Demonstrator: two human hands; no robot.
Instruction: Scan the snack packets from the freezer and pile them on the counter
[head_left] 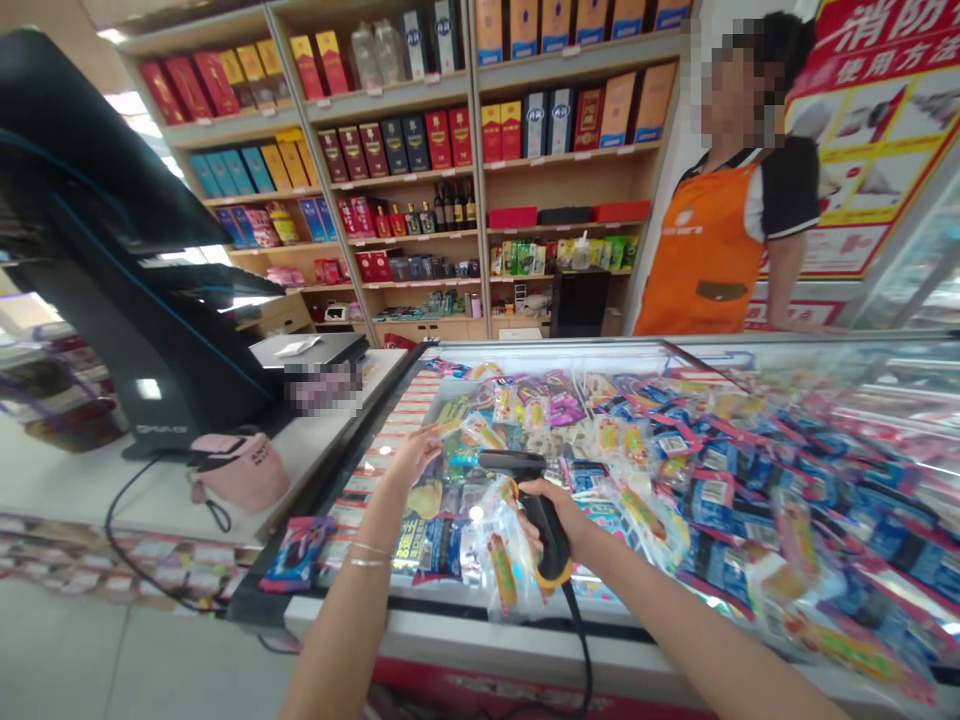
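Observation:
My right hand is wrapped round the handle of a black and yellow barcode scanner. Its head points left, and its cable hangs down over the front edge of the freezer. My left hand, a bangle on its wrist, reaches out with fingers stretched to the right. Just past those fingertips lies a small clear packet; whether they touch it I cannot tell. A clear packet with a hot-dog-like print lies below the scanner, near the freezer's front edge.
Blue and pink packets are heaped across the freezer's right side. A pink cup-shaped bag and a dark monitor stand are on the left counter. Behind, a person in an orange apron stands beside shelves of boxes.

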